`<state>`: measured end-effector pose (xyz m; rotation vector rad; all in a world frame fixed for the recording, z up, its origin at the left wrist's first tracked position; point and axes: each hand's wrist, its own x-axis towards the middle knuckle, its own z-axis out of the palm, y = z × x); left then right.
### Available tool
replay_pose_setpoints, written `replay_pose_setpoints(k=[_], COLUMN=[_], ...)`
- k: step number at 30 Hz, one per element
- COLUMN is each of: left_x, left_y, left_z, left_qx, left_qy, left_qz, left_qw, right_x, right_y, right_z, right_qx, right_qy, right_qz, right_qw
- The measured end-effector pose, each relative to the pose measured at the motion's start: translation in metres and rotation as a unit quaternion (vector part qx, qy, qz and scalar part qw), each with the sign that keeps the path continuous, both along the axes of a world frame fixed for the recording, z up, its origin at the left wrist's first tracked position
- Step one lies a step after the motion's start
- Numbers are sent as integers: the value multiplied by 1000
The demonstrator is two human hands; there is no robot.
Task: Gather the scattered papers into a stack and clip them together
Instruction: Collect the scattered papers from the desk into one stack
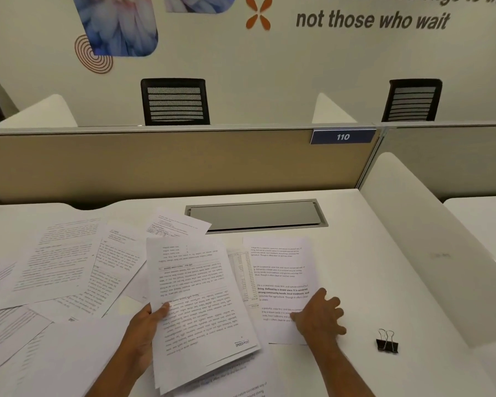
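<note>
My left hand (145, 330) grips a small bunch of printed sheets (196, 305) by their left edge, lifted a little off the white desk (364, 259). My right hand (320, 315) rests fingers-down on the lower right corner of a single printed page (279, 270) lying flat to the right of the bunch. Several more printed pages (60, 270) lie scattered and overlapping across the left half of the desk. A black binder clip (387, 342) with silver handles sits on the desk to the right of my right hand, apart from it.
A grey cable hatch (255, 216) is set into the desk behind the papers. A beige partition (169, 164) with a "110" label closes the back, and a white divider (433, 239) borders the right side. Two black chairs stand beyond the partition.
</note>
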<state>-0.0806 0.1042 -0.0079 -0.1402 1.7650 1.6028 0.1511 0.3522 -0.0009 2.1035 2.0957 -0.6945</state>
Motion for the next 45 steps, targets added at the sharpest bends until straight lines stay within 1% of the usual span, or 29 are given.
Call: replay_pose_setpoints(k=[6,11,15,17,21,23,25,28,32,36,38,40,43,45], left_x=[1,0,-3,-3,3,7,10,18,25,23,21,18,13,10], left_y=[-5,-11,-16,-18,-18,-16,-13,-9,-11,-29,-43,-59,-79,-90], left_z=[4,10,14,17,28,31,32,36,38,36,34,30,32,35], left_qx=[5,17,50,73,118,129,134,130,108,82,76,70,60,51], left_qy=[-5,0,-25,-43,-83,-94,-99,-101,-86,-79,-79,-74,-58,-43], left_qz=[12,7,12,15,5,2,-4,-22,-27,-21,-11,10,35,43], left_qw=[1000,1000,998,996,990,987,986,986,990,993,994,995,996,997], right_x=[0,19,43,55,72,74,71,60,43,28,19,9,-2,-6], right_y=[2,18,31,34,30,22,12,-10,-41,-75,-94,-114,-139,-150], right_z=[-2,-9,-11,-7,10,18,26,34,35,38,38,36,35,36], right_qx=[-21,-35,-57,-42,98,138,125,37,-97,-162,-173,-169,-127,-118], right_qy=[72,201,333,370,414,443,486,553,574,572,564,546,511,498], right_qz=[-14,-39,-102,-128,-171,-166,-143,-124,-96,-54,-37,-12,38,50], right_qw=[997,978,936,919,888,870,853,823,807,802,807,821,849,858])
